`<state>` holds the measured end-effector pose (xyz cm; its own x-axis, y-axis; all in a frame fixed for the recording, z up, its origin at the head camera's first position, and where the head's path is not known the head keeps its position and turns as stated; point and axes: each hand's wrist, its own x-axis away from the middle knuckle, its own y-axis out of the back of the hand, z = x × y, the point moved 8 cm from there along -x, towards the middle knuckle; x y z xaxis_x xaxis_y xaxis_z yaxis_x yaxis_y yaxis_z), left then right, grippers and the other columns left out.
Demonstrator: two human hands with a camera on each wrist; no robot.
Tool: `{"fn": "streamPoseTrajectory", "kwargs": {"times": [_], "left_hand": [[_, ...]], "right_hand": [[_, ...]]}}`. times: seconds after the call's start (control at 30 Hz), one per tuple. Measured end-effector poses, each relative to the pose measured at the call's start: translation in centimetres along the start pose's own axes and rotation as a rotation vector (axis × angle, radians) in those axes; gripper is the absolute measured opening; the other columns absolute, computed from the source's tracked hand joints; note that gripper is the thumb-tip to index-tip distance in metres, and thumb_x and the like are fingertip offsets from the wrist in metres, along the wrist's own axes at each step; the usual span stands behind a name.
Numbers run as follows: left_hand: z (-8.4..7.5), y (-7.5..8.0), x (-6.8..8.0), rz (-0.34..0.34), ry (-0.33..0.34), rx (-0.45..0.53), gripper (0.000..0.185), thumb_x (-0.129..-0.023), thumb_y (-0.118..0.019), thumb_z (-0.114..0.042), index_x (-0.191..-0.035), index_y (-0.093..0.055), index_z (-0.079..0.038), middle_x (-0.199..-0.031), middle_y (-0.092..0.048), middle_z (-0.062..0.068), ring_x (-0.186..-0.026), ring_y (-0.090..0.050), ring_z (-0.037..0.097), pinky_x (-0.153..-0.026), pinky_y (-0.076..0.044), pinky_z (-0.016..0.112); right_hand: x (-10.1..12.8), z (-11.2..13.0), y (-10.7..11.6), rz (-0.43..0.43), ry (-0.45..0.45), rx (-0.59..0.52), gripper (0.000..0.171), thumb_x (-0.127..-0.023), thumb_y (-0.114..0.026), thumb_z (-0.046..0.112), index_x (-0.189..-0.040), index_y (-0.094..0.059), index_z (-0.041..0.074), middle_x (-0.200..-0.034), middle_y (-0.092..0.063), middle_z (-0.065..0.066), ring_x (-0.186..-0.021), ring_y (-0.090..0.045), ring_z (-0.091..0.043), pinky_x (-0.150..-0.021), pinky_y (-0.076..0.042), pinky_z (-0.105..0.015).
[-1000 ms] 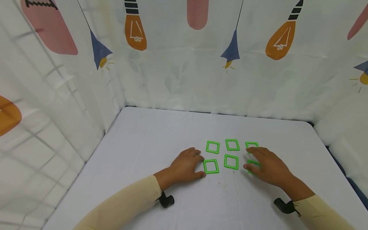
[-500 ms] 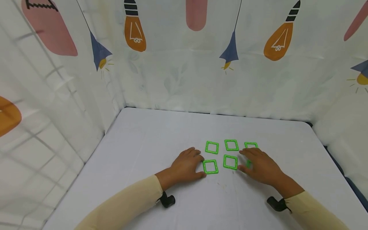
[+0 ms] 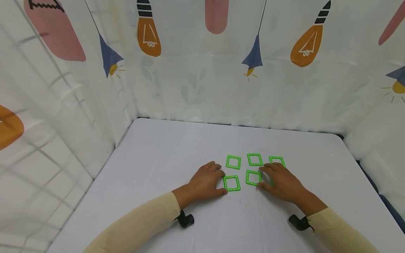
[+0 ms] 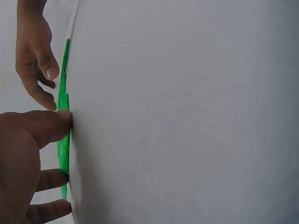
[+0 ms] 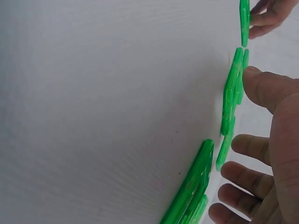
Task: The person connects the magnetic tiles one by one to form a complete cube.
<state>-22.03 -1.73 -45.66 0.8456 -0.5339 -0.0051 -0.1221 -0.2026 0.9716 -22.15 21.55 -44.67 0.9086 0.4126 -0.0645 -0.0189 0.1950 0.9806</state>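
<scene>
Several green square frames lie in two rows on the white table [image 3: 164,151]. My left hand [image 3: 207,182] rests flat with thumb and fingertips against the left edge of the near-left square [image 3: 231,183]; the left wrist view shows the thumb [image 4: 51,126] touching that green edge [image 4: 63,144]. My right hand [image 3: 278,181] lies with straight fingers by the right edge of the near-middle square [image 3: 254,177] and covers most of the near-right square. In the right wrist view its thumb [image 5: 261,88] sits beside a green frame [image 5: 231,102]. The far row's squares [image 3: 254,159] lie untouched.
White curtains printed with bulbs and lamps [image 3: 196,70] close the table off at the back and both sides. The table's right edge [image 3: 364,168] runs close to the squares. Bare tabletop stretches to the left and behind the squares. Black wrist cameras [image 3: 186,220] hang under both sleeves.
My right hand has slid left to the near-middle square, hiding more of the near-right square and uncovering the far-right one. The left hand has stayed put.
</scene>
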Motion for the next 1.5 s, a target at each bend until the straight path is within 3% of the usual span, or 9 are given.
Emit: {"fn": "streamPoseTrajectory", "kwargs": {"times": [0.6, 0.87, 1.2, 1.5], "left_hand": [[-0.2, 0.1, 0.4, 0.010, -0.009, -0.023, 0.051, -0.090, -0.073, -0.050, -0.130, -0.068, -0.018, -0.144, -0.054, 0.005, -0.142, -0.041, 0.027, -0.115, -0.033, 0.045], [-0.2, 0.1, 1.1, 0.031, -0.012, -0.029, 0.050, -0.090, -0.073, -0.048, -0.131, -0.068, -0.019, -0.146, -0.053, 0.006, -0.142, -0.040, 0.028, -0.115, -0.034, 0.046], [-0.3, 0.4, 2.0, 0.032, -0.026, -0.020, 0.049, -0.090, -0.074, -0.047, -0.131, -0.069, -0.020, -0.146, -0.053, 0.006, -0.141, -0.041, 0.027, -0.114, -0.034, 0.045], [-0.6, 0.6, 2.4, 0.030, -0.068, -0.014, 0.048, -0.091, -0.073, -0.044, -0.131, -0.068, -0.020, -0.145, -0.053, 0.006, -0.141, -0.041, 0.027, -0.114, -0.034, 0.045]], "right_hand": [[-0.1, 0.6, -0.3, -0.015, 0.026, 0.001, 0.055, -0.087, -0.082, 0.041, -0.127, -0.069, 0.006, -0.136, -0.056, -0.019, -0.130, -0.047, -0.040, -0.105, -0.042, -0.057], [0.0, 0.6, -0.2, -0.052, 0.023, -0.004, 0.060, -0.081, -0.087, 0.041, -0.124, -0.067, 0.005, -0.131, -0.061, -0.015, -0.125, -0.052, -0.037, -0.104, -0.044, -0.054], [0.3, 0.3, 0.5, -0.067, -0.088, -0.044, 0.056, -0.076, -0.092, 0.036, -0.121, -0.072, 0.010, -0.112, -0.070, -0.003, -0.110, -0.061, -0.026, -0.088, -0.053, -0.046], [0.9, 0.2, 1.2, -0.083, -0.088, -0.091, 0.039, -0.082, -0.088, 0.025, -0.115, -0.072, 0.014, -0.108, -0.069, 0.000, -0.106, -0.065, -0.025, -0.079, -0.055, -0.043]]}}
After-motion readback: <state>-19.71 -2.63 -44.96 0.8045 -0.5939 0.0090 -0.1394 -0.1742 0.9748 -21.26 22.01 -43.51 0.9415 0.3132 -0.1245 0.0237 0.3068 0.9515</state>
